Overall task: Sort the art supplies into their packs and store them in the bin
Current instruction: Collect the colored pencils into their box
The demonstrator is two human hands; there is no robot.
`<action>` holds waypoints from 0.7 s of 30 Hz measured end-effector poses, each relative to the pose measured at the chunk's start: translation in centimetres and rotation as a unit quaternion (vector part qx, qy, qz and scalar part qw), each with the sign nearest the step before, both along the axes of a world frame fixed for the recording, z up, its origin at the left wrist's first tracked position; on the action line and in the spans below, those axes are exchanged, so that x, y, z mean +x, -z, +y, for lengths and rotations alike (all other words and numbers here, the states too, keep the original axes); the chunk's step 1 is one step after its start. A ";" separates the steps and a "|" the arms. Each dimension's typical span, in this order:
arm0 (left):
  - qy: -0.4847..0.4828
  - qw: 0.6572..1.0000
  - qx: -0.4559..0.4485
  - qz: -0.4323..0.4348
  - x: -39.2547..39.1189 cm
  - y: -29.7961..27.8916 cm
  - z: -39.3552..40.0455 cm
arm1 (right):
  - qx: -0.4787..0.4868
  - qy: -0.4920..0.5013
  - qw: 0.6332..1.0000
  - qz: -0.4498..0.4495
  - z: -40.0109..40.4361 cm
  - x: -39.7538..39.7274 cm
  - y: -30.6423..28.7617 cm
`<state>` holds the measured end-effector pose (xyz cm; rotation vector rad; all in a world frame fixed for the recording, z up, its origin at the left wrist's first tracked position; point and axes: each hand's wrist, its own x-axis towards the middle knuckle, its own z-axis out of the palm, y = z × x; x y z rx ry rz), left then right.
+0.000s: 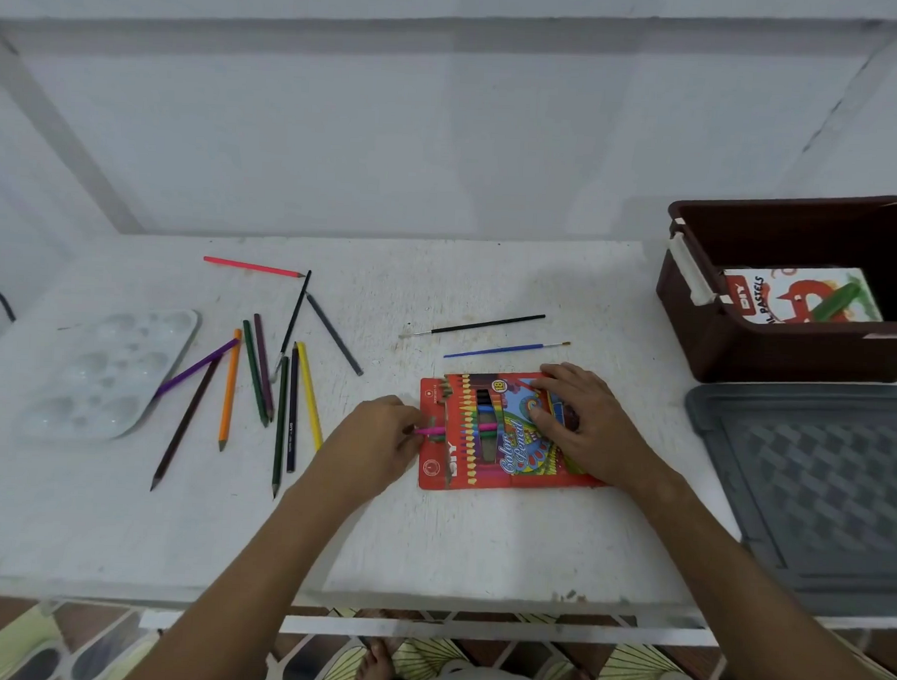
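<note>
on the white table, pretty much dead centre, lies the red colour pencil pack, flat with its printed face up. the right hand rests on the right half of the pack, fingers straight and a little spread, pressing it down. the left hand is at the pack's left edge with fingers curled, pinching the end of a pink pencil that lies across the pack's window; there's a green one right beside it but i can't tell if it's held too.

off to the left is a loose bunch of pencils scattered on the table, plus another pink pencil further back. a clear paint palette sits at the far left, with a purple pencil's tip touching its edge. two brushes lie just behind the pack, a black brush and a blue brush, close together but apart.

the brown bin is at the far right, with an oil pastels box inside it. a grey lid lies in front of the bin.
</note>
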<state>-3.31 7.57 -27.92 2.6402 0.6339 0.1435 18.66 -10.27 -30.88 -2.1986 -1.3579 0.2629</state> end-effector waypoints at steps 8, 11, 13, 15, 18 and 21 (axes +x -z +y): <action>-0.020 0.998 -0.012 -0.056 1.6 0.2 -0.4 | -0.002 -0.002 1.000 0.003 0.0 0.1 0.1; -0.007 0.999 -0.015 -0.048 1.1 0.7 -0.2 | 0.002 0.001 1.000 0.001 0.0 0.2 0.3; -0.001 0.999 -0.019 -0.048 1.1 0.9 -0.3 | 0.001 0.003 1.000 0.002 0.0 0.2 0.3; 0.004 0.998 -0.018 -0.066 1.4 1.1 -0.5 | 0.000 0.003 1.000 0.005 0.0 0.2 0.3; -0.012 0.994 -0.016 -0.105 1.8 1.5 -1.0 | -0.004 0.002 1.000 0.022 0.1 0.2 0.0; -0.044 0.991 -0.010 -0.128 2.0 2.0 -1.4 | -0.004 0.005 0.999 0.051 0.1 0.1 -0.3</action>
